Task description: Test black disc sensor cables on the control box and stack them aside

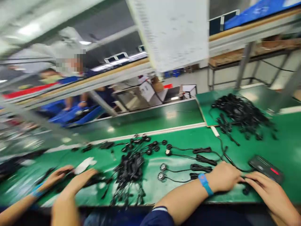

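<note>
Grip unclear, blurred: left hand [223,177] and right hand [270,192] meet beside black box [265,168], coiled cables [202,160] near.

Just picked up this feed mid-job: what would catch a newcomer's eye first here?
The green bench is strewn with black cables: a tangled pile at back right, a bundle at mid-front. At front right, the left hand and right hand meet beside a black box with a red light. A co-worker's hands work at front left.
</note>
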`<state>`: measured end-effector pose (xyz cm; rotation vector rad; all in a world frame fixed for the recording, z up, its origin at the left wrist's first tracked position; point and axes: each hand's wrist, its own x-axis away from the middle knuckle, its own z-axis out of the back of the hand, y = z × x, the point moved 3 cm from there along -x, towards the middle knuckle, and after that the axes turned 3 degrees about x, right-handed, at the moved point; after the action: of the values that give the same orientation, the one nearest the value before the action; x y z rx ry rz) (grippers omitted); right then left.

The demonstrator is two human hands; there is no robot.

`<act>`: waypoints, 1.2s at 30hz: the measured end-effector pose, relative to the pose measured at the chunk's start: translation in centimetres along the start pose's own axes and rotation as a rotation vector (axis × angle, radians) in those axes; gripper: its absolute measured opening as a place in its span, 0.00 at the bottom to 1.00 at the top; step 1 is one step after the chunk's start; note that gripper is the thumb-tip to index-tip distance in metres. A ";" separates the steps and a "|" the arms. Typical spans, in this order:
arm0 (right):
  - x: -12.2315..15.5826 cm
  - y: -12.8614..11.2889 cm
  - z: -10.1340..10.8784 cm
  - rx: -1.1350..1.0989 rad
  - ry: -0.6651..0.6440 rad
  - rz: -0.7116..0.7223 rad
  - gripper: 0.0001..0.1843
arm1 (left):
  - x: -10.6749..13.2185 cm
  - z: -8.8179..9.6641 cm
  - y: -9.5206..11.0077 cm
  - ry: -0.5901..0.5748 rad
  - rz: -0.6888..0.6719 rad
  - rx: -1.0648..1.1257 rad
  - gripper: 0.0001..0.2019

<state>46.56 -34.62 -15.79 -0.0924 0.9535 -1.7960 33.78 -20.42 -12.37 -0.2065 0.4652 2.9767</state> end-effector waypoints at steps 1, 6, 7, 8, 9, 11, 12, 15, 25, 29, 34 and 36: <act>0.7 -0.3 0.0 -0.043 -0.064 -0.036 0.26 | 0.4 0.1 0.1 -0.006 0.018 0.034 0.16; 0.5 -1.7 0.3 -0.214 -0.066 -0.141 0.21 | 2.6 1.5 -0.2 0.002 0.191 0.187 0.14; 0.3 -1.7 0.3 -0.233 -0.045 -0.151 0.20 | 2.9 1.9 -0.2 0.010 0.214 0.219 0.14; 0.3 -1.7 0.4 -0.246 -0.028 -0.161 0.19 | 3.1 2.3 -0.3 0.029 0.230 0.250 0.13; 0.3 -1.7 0.4 -0.252 -0.014 -0.171 0.18 | 3.2 2.8 -0.4 0.065 0.242 0.277 0.12; 0.5 -1.6 0.2 -0.254 0.004 -0.185 0.16 | 2.6 3.7 -0.8 0.182 0.261 0.296 0.11; 0.7 -1.6 0.1 -0.251 0.006 -0.186 0.15 | 2.0 3.9 -1.3 0.246 0.273 0.276 0.10; 0.9 -1.5 -0.1 -0.230 0.004 -0.172 0.14 | -0.7 3.8 -3.3 0.313 0.355 0.125 0.10; 0.8 -1.3 -0.2 -0.173 0.034 -0.148 0.12 | -1.8 2.0 -4.4 0.173 0.417 0.083 0.08; 0.6 -1.7 -0.2 -0.192 0.041 -0.149 0.12 | -1.7 1.8 -4.5 0.160 0.450 0.179 0.03; 0.6 -2.3 0.1 -0.181 0.084 -0.177 0.13 | -1.1 2.1 -3.5 0.157 0.275 0.264 0.04; 0.6 -2.3 0.2 -0.181 0.098 -0.179 0.13 | -0.4 2.1 -2.9 0.158 0.229 0.297 0.04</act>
<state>44.60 -34.89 -14.41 -0.2113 1.2097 -1.8874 34.37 -17.07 -11.20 -0.3832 1.0035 3.0676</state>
